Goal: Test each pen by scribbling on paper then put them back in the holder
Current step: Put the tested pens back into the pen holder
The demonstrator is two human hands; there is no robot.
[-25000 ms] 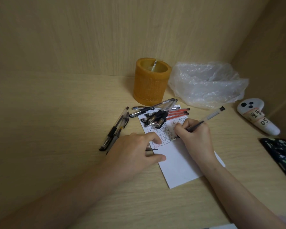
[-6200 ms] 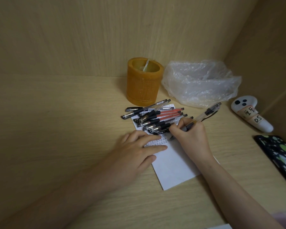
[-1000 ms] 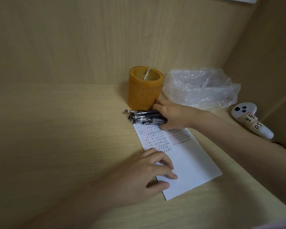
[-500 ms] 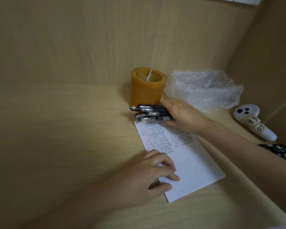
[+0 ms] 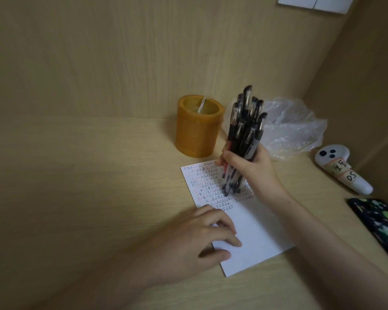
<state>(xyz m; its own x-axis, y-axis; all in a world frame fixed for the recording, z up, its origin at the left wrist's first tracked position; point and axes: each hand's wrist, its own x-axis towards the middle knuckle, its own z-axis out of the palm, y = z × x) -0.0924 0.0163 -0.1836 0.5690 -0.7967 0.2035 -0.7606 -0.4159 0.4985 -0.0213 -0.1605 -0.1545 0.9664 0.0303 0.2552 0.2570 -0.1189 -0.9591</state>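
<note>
The right hand point(image 5: 253, 168) has its grip clamped around a bundle of pens point(image 5: 242, 139), held nearly upright with capped ends up and tips just above or touching the written part of the paper point(image 5: 253, 233); which, I cannot tell. The left hand point(image 5: 202, 238) lies with its fingers loosely curled and its fingertips on the sheet's near-left edge, clasping nothing. The amber holder point(image 5: 197, 130) stands on the counter point(image 5: 76, 186) just behind the paper, left of the bundle. A crumpled plastic bag point(image 5: 293, 128) sits behind the right hand, a white controller point(image 5: 341, 171) farther right.
</note>
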